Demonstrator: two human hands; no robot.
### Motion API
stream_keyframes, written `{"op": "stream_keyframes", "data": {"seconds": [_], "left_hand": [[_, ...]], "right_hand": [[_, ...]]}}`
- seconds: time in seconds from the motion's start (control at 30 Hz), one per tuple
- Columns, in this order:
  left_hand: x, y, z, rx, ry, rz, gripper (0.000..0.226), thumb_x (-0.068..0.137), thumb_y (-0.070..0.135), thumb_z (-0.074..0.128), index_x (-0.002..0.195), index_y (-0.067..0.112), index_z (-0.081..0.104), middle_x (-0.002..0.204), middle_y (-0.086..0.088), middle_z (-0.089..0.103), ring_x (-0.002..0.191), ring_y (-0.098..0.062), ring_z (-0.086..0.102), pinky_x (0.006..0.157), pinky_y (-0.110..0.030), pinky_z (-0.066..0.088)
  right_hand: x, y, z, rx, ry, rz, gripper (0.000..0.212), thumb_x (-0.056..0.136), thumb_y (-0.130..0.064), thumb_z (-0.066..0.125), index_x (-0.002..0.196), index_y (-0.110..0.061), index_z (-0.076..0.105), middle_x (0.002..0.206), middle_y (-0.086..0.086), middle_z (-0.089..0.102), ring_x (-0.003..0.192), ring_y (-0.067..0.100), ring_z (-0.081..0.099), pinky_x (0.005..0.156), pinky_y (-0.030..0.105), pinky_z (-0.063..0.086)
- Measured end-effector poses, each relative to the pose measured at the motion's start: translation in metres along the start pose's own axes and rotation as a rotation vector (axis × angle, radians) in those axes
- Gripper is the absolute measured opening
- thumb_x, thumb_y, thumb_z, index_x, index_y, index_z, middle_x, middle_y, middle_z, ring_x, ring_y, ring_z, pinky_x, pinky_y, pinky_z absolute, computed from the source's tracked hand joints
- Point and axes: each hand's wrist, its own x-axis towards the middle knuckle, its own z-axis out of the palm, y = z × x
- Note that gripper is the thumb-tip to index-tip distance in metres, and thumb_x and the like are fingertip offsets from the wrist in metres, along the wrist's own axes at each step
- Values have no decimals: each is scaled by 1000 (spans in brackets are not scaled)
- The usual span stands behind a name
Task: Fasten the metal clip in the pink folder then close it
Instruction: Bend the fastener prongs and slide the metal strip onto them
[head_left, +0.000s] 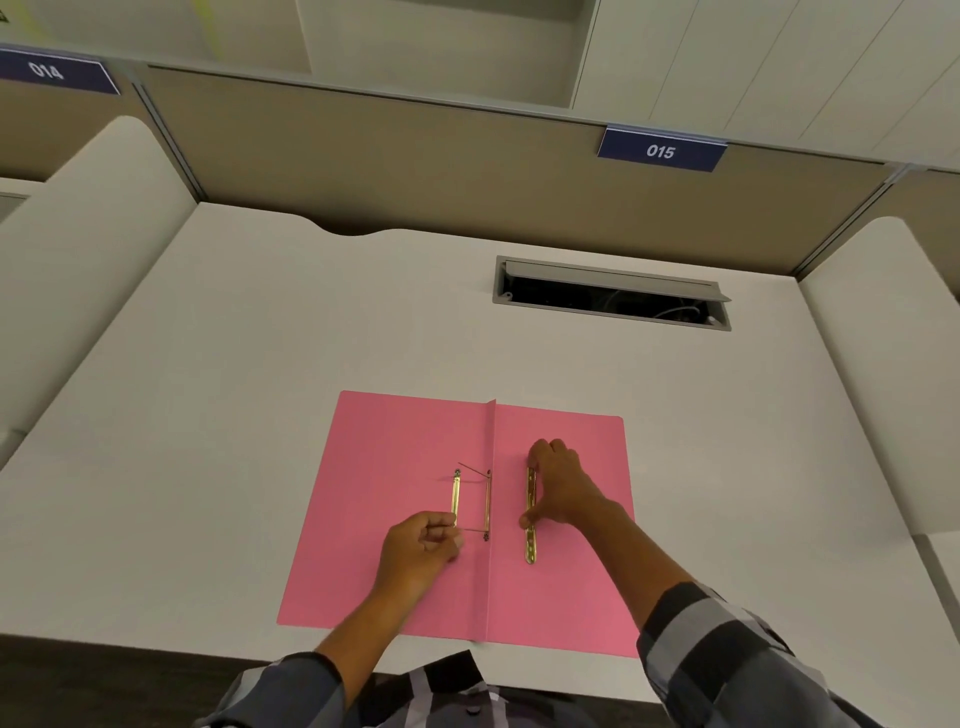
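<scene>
**Two hands on the brass clip parts of an open pink folder**

Two hands work over the folder's inside. The left hand (420, 545) is curled closed, its fingertips pinching the near end of a short brass bar (455, 498) that lies on the left leaf, joined by thin wire prongs (474, 530) to the strip at the spine. The right hand (558, 486) is spread, palm down, thumb and fingers pressing against the side of a long brass bar (530, 540) lying on the right leaf; it is not wrapped round the bar. The two bars lie roughly parallel, one on each side of the centre fold.

The pink folder (395, 447) lies fully open and flat on the white tabletop (260, 322), its near edge close to the tabletop's front edge. Both forearms come from striped grey sleeves (727, 654). Farther back, a cable slot (613, 293) is set into the tabletop, its lid raised, and a partition behind carries a blue label reading 015 (661, 150).
</scene>
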Motion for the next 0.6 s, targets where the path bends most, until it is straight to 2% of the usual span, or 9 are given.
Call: {"op": "stream_keyframes", "data": {"seconds": [0.07,0.1,0.2,0.3,0.37,0.43,0.53,0.6], "left_hand": [[0,3,2,-36,-6,0,23,90,3,78,111,13,76,97,-13,80,79,-23,77,66,-22,61],[0,3,2,-49,-18,0,22,91,3,78,110,13,77,97,-14,80,78,-23,77,66,-23,60],[0,4,4,-76,-66,-5,17,93,1,75,106,11,80,93,-14,82,79,-25,77,72,-32,63],[0,5,5,-107,-96,-11,19,95,-2,71,100,13,82,90,-10,84,84,-24,80,76,-30,66],[1,8,7,-119,-119,-5,20,95,-2,70,100,13,82,90,-8,84,85,-24,81,76,-29,66],[3,10,9,-110,-134,7,18,94,0,72,101,13,82,89,-8,84,83,-22,81,78,-31,66],[5,11,12,-98,-142,17,18,93,1,73,100,14,83,89,-9,84,81,-22,81,79,-33,67],[6,12,14,-99,-144,25,18,92,0,74,100,13,84,89,-8,84,80,-21,80,76,-31,67]], "right_hand": [[0,0,-1,53,3,8,90,55,-29,104,121,-15,46,119,6,53,106,25,50,89,45,55],[-1,0,0,101,2,15,86,57,-23,103,119,-15,44,115,8,57,101,26,54,84,45,55],[-3,2,3,281,5,47,65,73,0,92,116,-16,45,103,13,63,83,24,62,75,48,62],[-8,5,3,479,55,72,57,76,14,83,113,-15,52,94,13,60,76,24,62,75,56,65],[-11,4,-1,605,89,66,55,75,16,82,112,-15,55,96,19,62,76,26,64,72,55,67],[-15,-2,-6,716,89,41,55,76,16,81,112,-17,56,105,26,63,78,29,68,68,48,68],[-19,-17,-10,833,62,-4,56,78,14,81,116,-19,56,110,28,63,81,30,72,66,39,68],[-20,-27,-10,862,50,-27,56,79,13,81,118,-19,57,110,28,63,81,30,72,67,38,67]]}}
